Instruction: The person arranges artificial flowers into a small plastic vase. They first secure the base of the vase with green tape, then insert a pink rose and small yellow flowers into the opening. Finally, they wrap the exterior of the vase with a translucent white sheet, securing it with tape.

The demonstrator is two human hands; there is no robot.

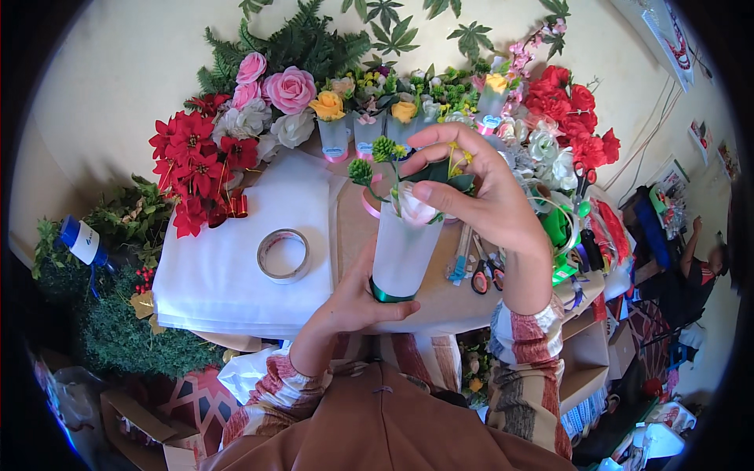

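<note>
My left hand [357, 302] is closed around the lower part of a frosted white flower cup [404, 251] with a shiny green band at its base. The cup leans slightly, above the table's near edge. A pale pink-white rose [415, 206], green bud sprigs [369, 163], a dark green leaf [440, 173] and small yellow flowers rise from its top. My right hand [479, 184] curves over this bouquet, thumb beside the rose and fingers spread apart above the leaf. Whether the fingertips touch the leaf I cannot tell.
A tape roll [283, 256] lies on white sheets [212, 275] at the left. Scissors [487, 275] lie on the right. Behind stand several finished flower cups [332, 133], red poinsettias [192, 161] and red flowers [561, 110]. A person [707, 267] sits far right.
</note>
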